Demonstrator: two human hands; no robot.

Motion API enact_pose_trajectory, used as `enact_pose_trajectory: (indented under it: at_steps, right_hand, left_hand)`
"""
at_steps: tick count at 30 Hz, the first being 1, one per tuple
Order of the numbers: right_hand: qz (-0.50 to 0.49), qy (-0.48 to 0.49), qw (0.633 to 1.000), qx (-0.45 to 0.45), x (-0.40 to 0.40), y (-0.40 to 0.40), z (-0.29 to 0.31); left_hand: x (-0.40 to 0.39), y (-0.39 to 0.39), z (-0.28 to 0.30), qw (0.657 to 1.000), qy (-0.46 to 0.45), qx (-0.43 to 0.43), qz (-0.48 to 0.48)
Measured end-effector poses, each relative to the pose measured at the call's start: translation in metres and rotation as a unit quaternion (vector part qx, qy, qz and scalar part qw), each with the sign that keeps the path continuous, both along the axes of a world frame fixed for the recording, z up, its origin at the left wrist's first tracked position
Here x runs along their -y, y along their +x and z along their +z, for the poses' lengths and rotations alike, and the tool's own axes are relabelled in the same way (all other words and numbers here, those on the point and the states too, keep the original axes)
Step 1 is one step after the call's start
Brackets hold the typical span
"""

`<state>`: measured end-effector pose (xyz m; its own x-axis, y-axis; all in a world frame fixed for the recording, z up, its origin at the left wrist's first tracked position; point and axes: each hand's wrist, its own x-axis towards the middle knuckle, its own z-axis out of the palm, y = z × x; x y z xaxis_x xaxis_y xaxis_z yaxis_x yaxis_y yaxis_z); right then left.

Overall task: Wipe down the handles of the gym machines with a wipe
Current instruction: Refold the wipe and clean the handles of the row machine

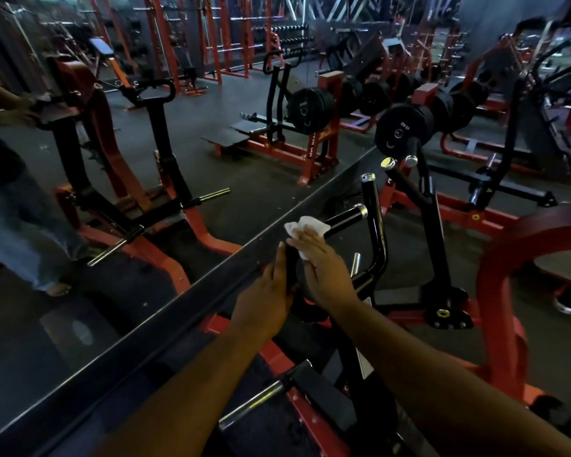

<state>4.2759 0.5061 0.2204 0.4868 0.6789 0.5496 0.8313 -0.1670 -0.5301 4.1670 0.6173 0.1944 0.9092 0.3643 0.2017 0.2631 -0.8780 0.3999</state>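
Note:
A black machine handle with a chrome end cap juts toward the mirror at the centre. A white wipe lies crumpled over its lower part. My right hand presses the wipe against the handle with straight fingers. My left hand rests flat against the left side of the same black bar, fingers straight, just below the wipe. A second black upright handle stands just to the right.
A wall mirror fills the left, its dark bottom frame running diagonally past my hands. Red machine frames and loaded weight plates stand to the right. A chrome peg sticks out below my arms.

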Motion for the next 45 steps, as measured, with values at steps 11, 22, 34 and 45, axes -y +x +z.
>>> enact_pose_trajectory:
  at_steps: [11,22,34,45]
  right_hand:
    - [-0.063,0.039,0.997,-0.012,-0.004,0.016,-0.021]
    - [0.194,-0.118,0.948,0.224,0.073,0.015,-0.108]
    - [0.046,-0.024,0.996,-0.074,0.037,-0.035,-0.073]
    - [0.014,-0.032,0.998,0.044,0.117,0.040,-0.066]
  left_hand:
    - [-0.038,-0.014,-0.002,0.993,-0.039,0.106,-0.028]
    - [-0.046,0.014,0.026,0.993,-0.058,0.069,-0.075]
    - [-0.035,0.033,0.032,0.996,-0.055,0.030,-0.070]
    - [-0.019,0.032,0.024,0.999,0.013,0.006,-0.044]
